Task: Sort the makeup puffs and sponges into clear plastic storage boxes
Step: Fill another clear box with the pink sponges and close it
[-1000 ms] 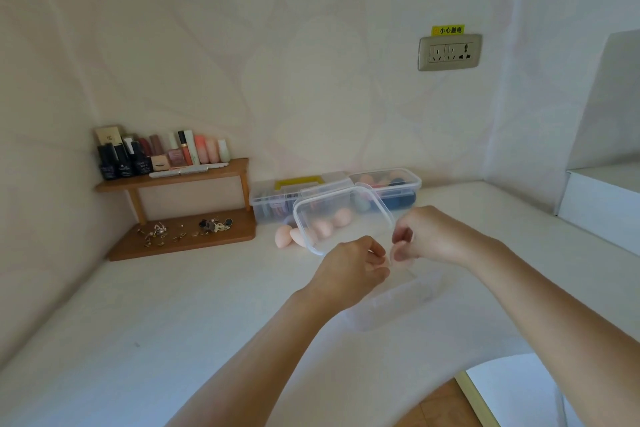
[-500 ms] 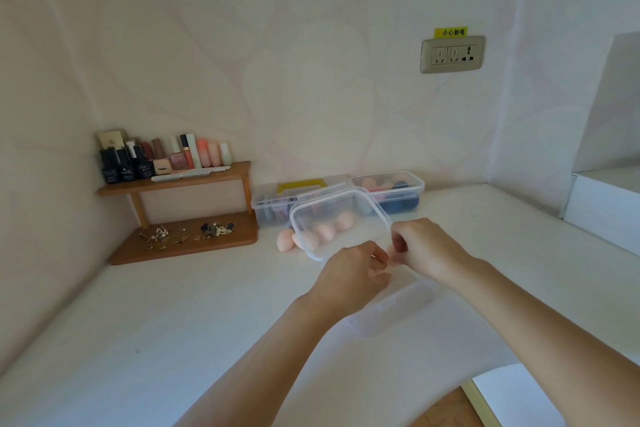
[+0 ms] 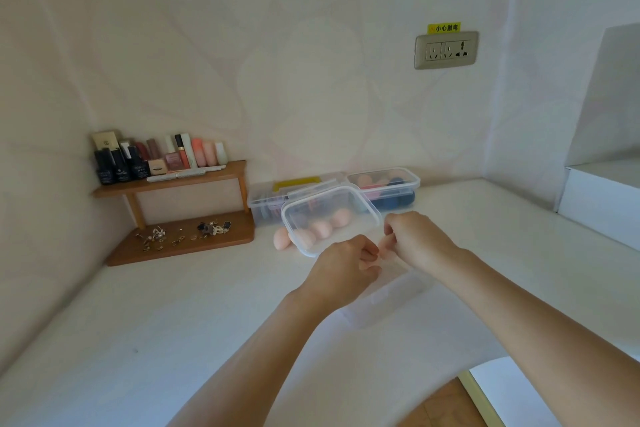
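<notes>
Lid (image 3: 330, 218) tilted lower than before; left hand (image 3: 343, 267), right hand (image 3: 414, 239) grips pinching it over white counter (image 3: 173, 340).

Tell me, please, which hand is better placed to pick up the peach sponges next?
Left, probably. The left hand is nearer the peach sponges; the right hand could keep the clear lid.

A white counter (image 3: 138, 340) is carrying a wooden two-tier shelf (image 3: 180, 243) in its far-left corner, two lidded clear boxes (image 3: 384, 184) sitting against the far wall, peach sponges (image 3: 281, 238) lying loose just in front of them, and an open clear box (image 3: 388, 302) sitting nearer.
</notes>
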Demonstrator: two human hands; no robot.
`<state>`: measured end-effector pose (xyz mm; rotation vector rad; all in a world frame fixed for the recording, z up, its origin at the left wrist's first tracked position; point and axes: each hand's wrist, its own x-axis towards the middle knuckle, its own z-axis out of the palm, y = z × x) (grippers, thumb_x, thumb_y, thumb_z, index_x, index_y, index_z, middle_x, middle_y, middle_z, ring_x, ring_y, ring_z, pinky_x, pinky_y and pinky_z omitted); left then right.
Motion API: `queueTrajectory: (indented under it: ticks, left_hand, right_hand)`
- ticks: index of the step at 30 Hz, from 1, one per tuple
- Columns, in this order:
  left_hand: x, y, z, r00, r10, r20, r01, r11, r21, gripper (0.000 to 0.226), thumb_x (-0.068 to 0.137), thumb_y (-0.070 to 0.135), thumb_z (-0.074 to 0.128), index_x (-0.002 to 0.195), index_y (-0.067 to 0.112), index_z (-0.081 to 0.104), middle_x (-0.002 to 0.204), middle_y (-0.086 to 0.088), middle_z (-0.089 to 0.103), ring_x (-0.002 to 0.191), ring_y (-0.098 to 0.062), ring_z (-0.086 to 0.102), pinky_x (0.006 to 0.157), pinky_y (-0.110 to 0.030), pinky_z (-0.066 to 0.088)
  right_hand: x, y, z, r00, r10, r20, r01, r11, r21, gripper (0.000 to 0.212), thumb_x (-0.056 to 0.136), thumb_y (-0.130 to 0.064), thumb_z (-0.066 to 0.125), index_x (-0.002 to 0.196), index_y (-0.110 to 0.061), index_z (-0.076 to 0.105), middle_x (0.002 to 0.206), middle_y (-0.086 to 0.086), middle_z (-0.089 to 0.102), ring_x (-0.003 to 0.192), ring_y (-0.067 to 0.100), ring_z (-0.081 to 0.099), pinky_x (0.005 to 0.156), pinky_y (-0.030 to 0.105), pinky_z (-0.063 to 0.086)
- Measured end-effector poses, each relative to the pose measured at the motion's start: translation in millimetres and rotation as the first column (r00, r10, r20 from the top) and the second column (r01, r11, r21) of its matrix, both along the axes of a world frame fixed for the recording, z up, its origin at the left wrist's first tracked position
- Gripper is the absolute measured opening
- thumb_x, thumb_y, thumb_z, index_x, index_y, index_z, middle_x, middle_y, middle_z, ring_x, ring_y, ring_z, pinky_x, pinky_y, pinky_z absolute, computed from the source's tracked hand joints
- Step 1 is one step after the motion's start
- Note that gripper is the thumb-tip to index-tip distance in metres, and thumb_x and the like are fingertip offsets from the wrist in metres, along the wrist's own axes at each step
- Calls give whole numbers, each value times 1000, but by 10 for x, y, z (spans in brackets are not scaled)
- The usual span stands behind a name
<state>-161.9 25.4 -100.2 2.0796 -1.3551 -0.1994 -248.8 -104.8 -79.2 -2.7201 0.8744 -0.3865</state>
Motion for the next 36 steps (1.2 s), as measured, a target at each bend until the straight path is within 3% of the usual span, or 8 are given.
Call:
queueTrajectory:
  ticks: [7,16,21,24,27,31,34,36]
  left_hand:
    - [24,-5,-9,999,-33,-2,33,999,-9,31,87,22,61,118,19,59,118,6,65,107,-9,59,95,-23,48]
    - [52,-23,-33,998,-54,35,55,998,-9,34,85,21,64,118,19,60,116,6,66,108,-11,60,96,-28,47]
    - [72,-21,-39,999,-48,24,48,999,-16,32,85,21,65,117,18,59,116,5,65,108,-12,59,95,-30,48]
    - [94,-13,-34,998,-38,-44,34,996,-79,29,85,18,65,114,18,61,113,5,66,104,-11,61,89,-23,49]
    - [96,-16,-30,992,-65,-105,52,991,-122,25,85,16,63,109,20,62,108,7,68,99,-7,62,82,-15,48]
    - [109,-83,-18,985,-145,-91,133,983,-128,17,85,19,63,101,23,65,102,9,70,98,-4,63,87,-18,49]
    - [102,-177,2,981,-174,-90,155,970,-188,14,86,13,62,98,19,67,98,10,70,95,0,62,86,-9,43]
    - [85,-232,16,979,-168,-118,131,953,-273,16,86,8,59,93,19,67,95,10,69,93,-2,63,88,-13,46]
  right_hand:
    - [-18,-32,30,994,35,-106,-32,999,30,15,72,-4,63,86,-8,61,94,9,60,88,27,59,67,28,43]
    - [99,-69,-46,981,150,-126,-154,988,-25,24,74,-1,54,94,-7,65,95,9,63,88,26,61,70,28,43]
    - [83,-38,-30,982,186,-26,-187,982,-27,10,85,-7,56,91,-15,53,84,4,56,75,22,49,61,28,40]
    - [-1,-6,-52,982,189,1,-189,982,-16,21,81,-11,60,73,-23,45,79,-5,53,75,18,49,58,24,35]
    - [-82,39,-49,982,175,-71,-177,984,-27,4,86,-17,56,90,-18,56,91,-3,52,83,17,51,65,23,37]
    - [-210,52,30,989,86,-122,-70,989,131,35,79,-44,67,99,-16,57,101,1,55,86,21,62,67,29,52]
    - [-269,10,70,982,57,-178,-38,994,105,42,80,-51,64,99,-16,53,102,2,55,70,16,61,67,29,48]
    - [-285,-17,97,980,22,-198,2,992,122,47,79,-57,62,97,-15,50,100,2,57,59,15,60,63,29,44]
